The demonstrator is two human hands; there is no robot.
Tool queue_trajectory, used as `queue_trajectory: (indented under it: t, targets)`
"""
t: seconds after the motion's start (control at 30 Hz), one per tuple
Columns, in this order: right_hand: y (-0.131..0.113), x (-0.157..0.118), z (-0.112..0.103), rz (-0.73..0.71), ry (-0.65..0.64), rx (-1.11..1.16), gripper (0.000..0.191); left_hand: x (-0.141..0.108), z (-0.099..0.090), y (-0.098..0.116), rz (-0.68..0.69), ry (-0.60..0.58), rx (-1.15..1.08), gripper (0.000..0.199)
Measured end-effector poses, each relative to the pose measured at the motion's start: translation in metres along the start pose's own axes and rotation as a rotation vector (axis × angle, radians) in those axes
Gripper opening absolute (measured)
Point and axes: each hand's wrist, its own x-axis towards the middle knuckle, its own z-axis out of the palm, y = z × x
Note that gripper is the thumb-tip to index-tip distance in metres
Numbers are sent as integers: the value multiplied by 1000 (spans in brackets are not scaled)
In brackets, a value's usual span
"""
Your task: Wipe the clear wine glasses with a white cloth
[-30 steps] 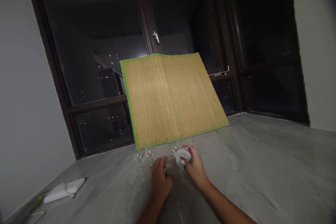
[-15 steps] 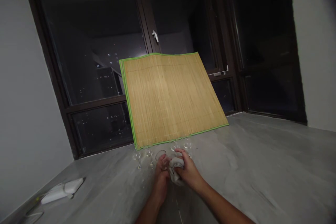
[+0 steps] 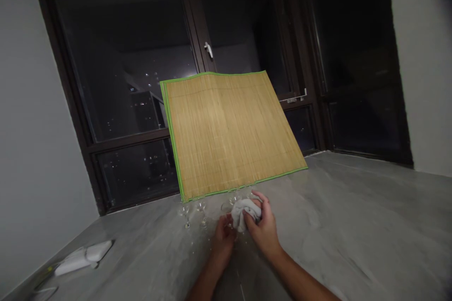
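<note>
My right hand (image 3: 263,225) grips a crumpled white cloth (image 3: 244,211), thumb in front and fingers behind. Close to its left, my left hand (image 3: 223,235) is closed around a small clear glass, mostly hidden behind the cloth and fingers. The cloth is against that glass. Left of my hands, two stemmed glasses (image 3: 201,207) stand upright on the grey marbled surface (image 3: 346,230). Beyond the cloth, two more clear glasses (image 3: 235,196) show in part, near the lower edge of the bamboo mat.
A green-edged bamboo mat (image 3: 229,131) leans against the dark-framed window (image 3: 123,56). At the lower left lies a white object with a cord (image 3: 84,257). Walls (image 3: 31,103) rise at both sides.
The cloth and my right hand have moved slightly right and up. My left hand has shifted a little right and turned, so the glass's rim is now largely covered.
</note>
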Motion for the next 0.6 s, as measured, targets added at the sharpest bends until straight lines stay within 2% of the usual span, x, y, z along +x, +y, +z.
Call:
queue_trajectory:
  t: [0.07, 0.13, 0.23, 0.37, 0.43, 0.5, 0.6]
  targets:
    - [-2, -2, 0, -46, 18, -23, 53, -1, -4, -2, 34, -7, 177, 34]
    - [-2, -5, 0, -87, 20, -66, 54, -1, -9, -1, 69, 35, 416, 22]
    - [3, -10, -1, -180, -40, -153, 53, 0, -18, 6, 78, 29, 643, 14]
    - [10, -17, -2, -298, -163, -258, 51, 2, -26, 16, 120, -146, 594, 21]
    - [11, -20, -1, -318, -243, -315, 53, 5, -34, 15, 133, -163, 540, 20]
    - [11, -23, 1, -313, -388, -403, 58, 11, -48, 10, 111, -18, 478, 19]
    - [10, -26, 5, -253, -710, -581, 68, 22, -76, -1, 40, 421, 353, 20]
